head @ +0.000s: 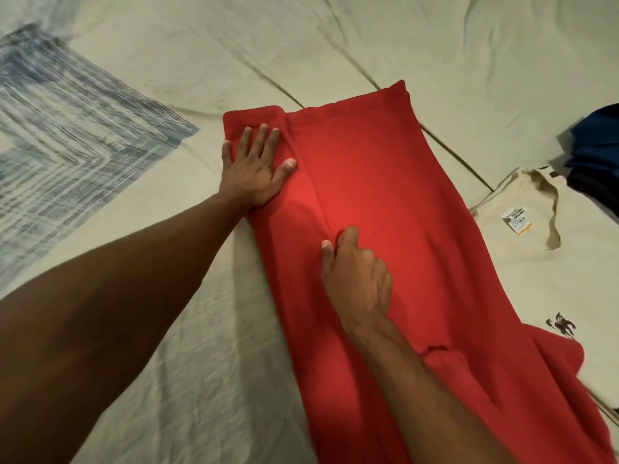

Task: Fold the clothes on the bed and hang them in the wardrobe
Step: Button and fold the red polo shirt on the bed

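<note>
We had the red garment (385,202) lying lengthwise on the bed (201,329), running from 12 to 5 o'clock. Our left hand (254,169) pressed flat, fingers spread, at its 11 o'clock corner; our right hand (355,279) pinched the centre crease. We judged the grip should stay low and draw the fold straight.

A plain red garment (385,229) is seen, brightest at its middle and darker toward the near end. The sheet (301,45) beneath is pale greenish cream, marked by a few thin dark lines. At the left a patch (67,128) of blue-grey and white streaks is printed in angled bands. On the right a cream shirt (536,262) is shown, bearing a small dark emblem (561,324) and a white label (516,221) with an orange-yellow edge. A dark blue cloth (596,152) is seen at the right edge.
</note>
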The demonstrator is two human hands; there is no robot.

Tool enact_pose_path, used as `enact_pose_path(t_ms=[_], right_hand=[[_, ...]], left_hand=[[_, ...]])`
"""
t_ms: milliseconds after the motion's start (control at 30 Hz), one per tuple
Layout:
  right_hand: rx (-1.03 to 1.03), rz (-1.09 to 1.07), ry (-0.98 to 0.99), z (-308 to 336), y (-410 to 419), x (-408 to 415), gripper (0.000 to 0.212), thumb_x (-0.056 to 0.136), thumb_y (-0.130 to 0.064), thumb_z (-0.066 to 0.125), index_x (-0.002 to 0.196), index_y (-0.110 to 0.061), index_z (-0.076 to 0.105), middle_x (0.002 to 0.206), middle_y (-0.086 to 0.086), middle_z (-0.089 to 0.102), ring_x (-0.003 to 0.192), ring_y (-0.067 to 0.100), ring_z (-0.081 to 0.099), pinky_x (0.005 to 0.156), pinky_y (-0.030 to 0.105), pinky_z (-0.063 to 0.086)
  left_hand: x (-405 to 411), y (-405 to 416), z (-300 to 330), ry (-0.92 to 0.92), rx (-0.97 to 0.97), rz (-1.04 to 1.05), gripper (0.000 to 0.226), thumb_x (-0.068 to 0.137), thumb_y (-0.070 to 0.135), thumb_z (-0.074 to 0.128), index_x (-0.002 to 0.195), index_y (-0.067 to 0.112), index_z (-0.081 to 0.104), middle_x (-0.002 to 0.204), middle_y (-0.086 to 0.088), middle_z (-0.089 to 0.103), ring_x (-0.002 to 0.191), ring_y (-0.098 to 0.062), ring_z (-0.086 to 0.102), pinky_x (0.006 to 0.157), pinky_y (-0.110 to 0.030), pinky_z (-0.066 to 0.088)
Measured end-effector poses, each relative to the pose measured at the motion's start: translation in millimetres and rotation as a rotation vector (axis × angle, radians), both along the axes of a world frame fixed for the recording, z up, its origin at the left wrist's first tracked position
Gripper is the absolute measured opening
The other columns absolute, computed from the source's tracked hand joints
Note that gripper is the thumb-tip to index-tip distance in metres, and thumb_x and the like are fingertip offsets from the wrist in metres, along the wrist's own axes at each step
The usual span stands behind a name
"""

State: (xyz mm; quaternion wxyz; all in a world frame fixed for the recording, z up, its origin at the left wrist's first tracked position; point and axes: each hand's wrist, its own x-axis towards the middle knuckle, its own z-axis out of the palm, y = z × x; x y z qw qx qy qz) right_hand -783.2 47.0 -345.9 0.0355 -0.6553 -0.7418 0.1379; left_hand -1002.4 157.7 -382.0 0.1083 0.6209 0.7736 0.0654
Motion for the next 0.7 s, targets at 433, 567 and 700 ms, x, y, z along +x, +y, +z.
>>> enact_pose_path(t_ms=[433,567,700], right_hand=[[0.0,0.114,-0.086,3,-33,52,0.041,0.105,-0.049,0.027,0.115,-0.014,0.047,0.097,0.019,0.07,0.093,0.042,0.067,0.065,0.041,0.04],[0.031,0.137,-0.124,4,-50,78,0.042,0.105,-0.048,0.027,0.114,-0.015,0.053,0.094,0.019,0.07,0.088,0.041,0.068,0.068,0.041,0.046],[0.084,0.18,-0.205,3,-71,106,0.045,0.102,-0.046,0.029,0.099,-0.014,0.061,0.086,0.015,0.07,0.08,0.036,0.066,0.07,0.041,0.045]], left_hand=[[79,-103,-5,0.042,0.034,-0.082,0.087,0.092,0.076,0.012,0.16,0.022,0.009,0.167,-0.016,0.003,0.154,-0.03,-0.001,0.12,-0.06,-0.004],[123,-177,-10,0.08,0.063,-0.171,0.092,0.091,0.077,0.007,0.16,0.016,0.017,0.166,-0.018,0.009,0.154,-0.03,0.003,0.12,-0.06,0.0],[164,-240,-7,0.093,0.064,-0.314,0.092,0.093,0.077,0.01,0.158,0.015,0.024,0.165,-0.017,0.015,0.154,-0.03,0.008,0.12,-0.061,0.005]])
